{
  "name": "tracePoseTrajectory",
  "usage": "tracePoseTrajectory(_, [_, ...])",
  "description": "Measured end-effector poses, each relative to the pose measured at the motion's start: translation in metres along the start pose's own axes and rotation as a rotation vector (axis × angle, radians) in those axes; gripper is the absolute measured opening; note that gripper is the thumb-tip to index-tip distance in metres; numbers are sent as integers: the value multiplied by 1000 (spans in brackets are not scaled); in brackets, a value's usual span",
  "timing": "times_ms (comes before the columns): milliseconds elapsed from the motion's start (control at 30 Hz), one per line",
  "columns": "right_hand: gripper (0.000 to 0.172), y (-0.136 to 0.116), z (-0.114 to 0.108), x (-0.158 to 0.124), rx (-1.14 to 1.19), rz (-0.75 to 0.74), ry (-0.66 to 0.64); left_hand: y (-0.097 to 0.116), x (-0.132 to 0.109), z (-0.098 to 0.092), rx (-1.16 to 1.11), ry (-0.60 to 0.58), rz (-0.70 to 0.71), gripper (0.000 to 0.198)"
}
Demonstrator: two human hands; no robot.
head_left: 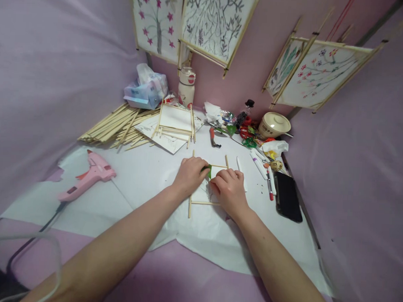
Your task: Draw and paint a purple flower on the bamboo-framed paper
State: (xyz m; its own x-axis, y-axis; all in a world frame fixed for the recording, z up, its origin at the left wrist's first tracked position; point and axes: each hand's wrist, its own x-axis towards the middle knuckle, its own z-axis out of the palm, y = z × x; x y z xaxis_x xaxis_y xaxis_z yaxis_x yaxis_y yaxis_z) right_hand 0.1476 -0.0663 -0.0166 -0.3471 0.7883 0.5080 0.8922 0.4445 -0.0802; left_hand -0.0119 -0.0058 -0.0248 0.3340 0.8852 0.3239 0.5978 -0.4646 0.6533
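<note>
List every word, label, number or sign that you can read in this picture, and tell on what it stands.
No text here can be read.
Bowl: dark marks on its side, too blurred to read.
Bottle: red mark near the top, too small to read.
Blue pack: any print is too blurred to read.
Markers: any labels are too small to read.

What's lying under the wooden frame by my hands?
White paper lies under the frame. The left hand and right hand cover its middle; only a green bit shows there.
</note>
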Motion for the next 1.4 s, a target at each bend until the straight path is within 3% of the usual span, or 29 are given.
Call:
tracePoseTrajectory(333, [11,1,8,-1,-12,30,-81,4,1,3,172,-42,33,15])
tracePoseTrajectory(667, [15,-1,6,-1,5,37,-101,-2,0,-9,141,253,-101,28])
tracePoseTrajectory(833, [16,0,4,-1,-94,44,-81,-8,2,-10,191,277,-183,31])
tracePoseTrajectory(1000, [17,-2,5,-3,-160,31,-95,-1,-1,-11,338,303,-244,35])
tracePoseTrajectory(1067, [16,-3,6,-3,-164,35,-104,3,-3,-12,387,250,-165,36])
tracePoseTrajectory(1200, [15,-3,5,-2,-154,42,-106,4,-7,-10,349,-15,41,26])
tracePoseTrajectory(1400, [16,-5,4,-3,-126,43,-98,-1,-9,-2,304,-78,121,25])
